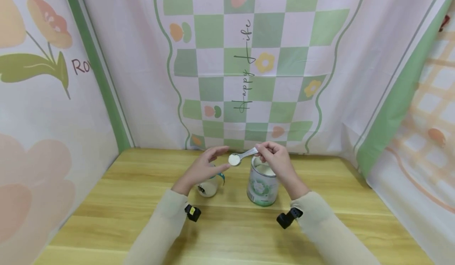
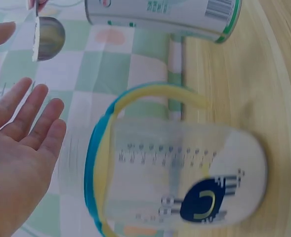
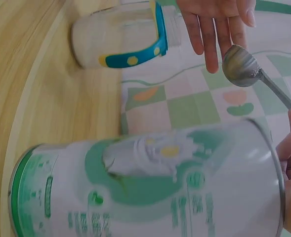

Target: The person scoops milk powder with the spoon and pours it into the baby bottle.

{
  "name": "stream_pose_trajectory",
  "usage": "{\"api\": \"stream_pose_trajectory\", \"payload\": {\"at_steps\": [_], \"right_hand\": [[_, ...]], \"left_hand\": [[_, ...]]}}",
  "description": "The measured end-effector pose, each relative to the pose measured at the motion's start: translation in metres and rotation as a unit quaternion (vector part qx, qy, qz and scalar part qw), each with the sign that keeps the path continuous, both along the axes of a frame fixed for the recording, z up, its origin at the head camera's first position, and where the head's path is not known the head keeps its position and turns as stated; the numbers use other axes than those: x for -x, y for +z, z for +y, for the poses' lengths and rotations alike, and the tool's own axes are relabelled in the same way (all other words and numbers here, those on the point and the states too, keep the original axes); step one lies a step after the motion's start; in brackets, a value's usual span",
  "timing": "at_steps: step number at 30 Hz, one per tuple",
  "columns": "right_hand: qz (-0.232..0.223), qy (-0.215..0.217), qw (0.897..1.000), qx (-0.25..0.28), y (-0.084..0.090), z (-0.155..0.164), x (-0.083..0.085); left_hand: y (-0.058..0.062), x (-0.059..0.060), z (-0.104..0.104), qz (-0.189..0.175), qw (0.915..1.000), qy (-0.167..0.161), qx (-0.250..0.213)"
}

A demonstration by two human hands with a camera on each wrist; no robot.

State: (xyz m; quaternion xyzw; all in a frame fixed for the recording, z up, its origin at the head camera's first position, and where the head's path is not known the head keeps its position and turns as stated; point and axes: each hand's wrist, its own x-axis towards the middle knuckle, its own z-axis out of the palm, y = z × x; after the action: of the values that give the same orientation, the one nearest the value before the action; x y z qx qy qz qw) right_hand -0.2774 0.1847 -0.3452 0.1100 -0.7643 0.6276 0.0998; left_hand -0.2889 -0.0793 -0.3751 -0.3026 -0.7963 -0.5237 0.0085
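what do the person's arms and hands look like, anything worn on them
Both arms are in long, plain cream-beige sleeves that reach the wrists. The left hand and right hand are bare, with no gloves or rings visible. A small black device sits at each cuff: the left wrist device shows a yellow mark, the right wrist device is plain black.

We see a shiny metal spoon (image 1: 241, 156), a glossy printed metal can (image 1: 262, 186), a clear smooth plastic bottle (image 1: 207, 187), a matt wood-grain desk (image 1: 124, 202), and soft matt printed cloth (image 1: 284, 79) behind.
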Motion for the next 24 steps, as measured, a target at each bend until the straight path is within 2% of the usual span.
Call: {"api": "stream_pose_trajectory", "payload": {"at_steps": [12,18,24], "right_hand": [[0.003,0.023,0.999,-0.037,0.002,-0.03,0.005],[0.016,0.031,0.999,-0.04,0.003,-0.045,0.004],[0.033,0.041,0.998,-0.03,0.001,-0.055,0.006]], "left_hand": [[-0.007,0.0,-0.029,-0.01,0.9997,0.023,0.005],[-0.014,-0.002,-0.038,-0.025,0.9983,0.049,0.017],[-0.026,-0.002,-0.043,-0.039,0.9958,0.079,0.026]]}}
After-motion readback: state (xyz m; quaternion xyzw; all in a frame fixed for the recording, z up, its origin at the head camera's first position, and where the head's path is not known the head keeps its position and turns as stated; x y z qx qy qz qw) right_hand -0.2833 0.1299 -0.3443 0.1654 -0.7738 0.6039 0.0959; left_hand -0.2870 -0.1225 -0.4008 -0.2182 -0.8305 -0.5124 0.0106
